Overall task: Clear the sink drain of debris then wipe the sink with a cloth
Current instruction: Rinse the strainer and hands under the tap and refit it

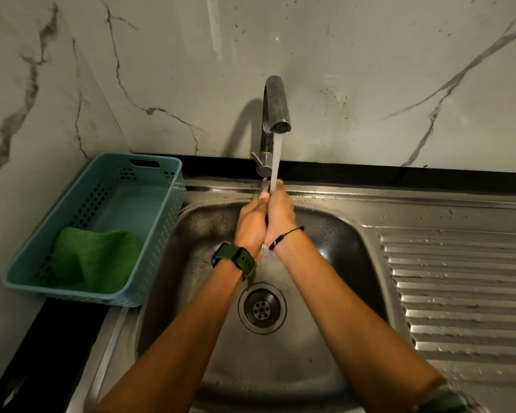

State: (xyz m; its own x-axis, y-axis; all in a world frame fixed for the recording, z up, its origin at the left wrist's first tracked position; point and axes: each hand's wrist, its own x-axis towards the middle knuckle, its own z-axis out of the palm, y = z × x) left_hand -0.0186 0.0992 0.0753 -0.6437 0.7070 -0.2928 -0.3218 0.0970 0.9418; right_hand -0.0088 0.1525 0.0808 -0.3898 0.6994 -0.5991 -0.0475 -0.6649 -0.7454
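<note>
Marble-backed sink (334, 234): left hand (251, 225) and right hand (277, 216) pressed together under running water; cloth (96, 257), in basket (161, 234) at left edge, nearer left hand.

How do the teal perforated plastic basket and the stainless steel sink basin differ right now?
The teal perforated plastic basket sits on the counter left of the stainless steel sink basin, which is sunk into it. The basket holds a folded green cloth and looks dry; the basin is wet, with tap water running over both hands, left hand and right hand. The basket's walls are perforated; the basin's are solid, with one round drain. Both are open-topped.
</note>
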